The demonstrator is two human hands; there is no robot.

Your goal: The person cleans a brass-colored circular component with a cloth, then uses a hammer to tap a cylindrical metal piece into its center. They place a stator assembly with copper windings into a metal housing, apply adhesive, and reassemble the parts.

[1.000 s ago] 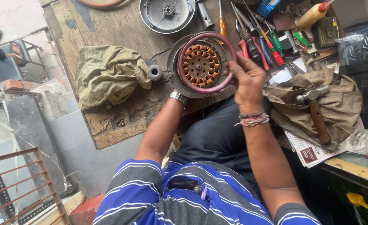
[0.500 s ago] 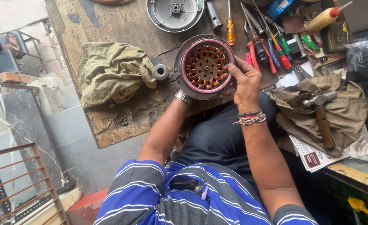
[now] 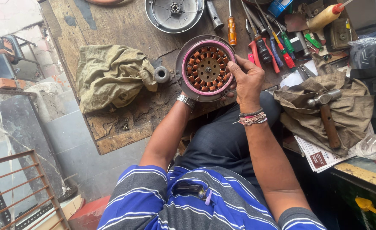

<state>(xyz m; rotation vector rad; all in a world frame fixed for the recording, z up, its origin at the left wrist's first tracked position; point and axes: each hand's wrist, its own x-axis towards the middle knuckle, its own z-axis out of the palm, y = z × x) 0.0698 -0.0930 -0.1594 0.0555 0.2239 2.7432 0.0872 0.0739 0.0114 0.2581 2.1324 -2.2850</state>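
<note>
overall, risk is moderate. left to right: a crumpled olive cloth [image 3: 111, 76] lies on the cracked wooden surface [image 3: 124, 136]; a small grey metal bushing [image 3: 161, 74] sits just beside the round motor stator [image 3: 205, 68], pink-rimmed with copper-wound slots, at the surface's near edge. the left hand [image 3: 183, 96] is mostly hidden beneath it; grip cannot be told. the right hand [image 3: 248, 81] is closed on its rim. a slip could drop it onto the lap. a hammer [image 3: 326, 115] rests on brown cloth.
</note>
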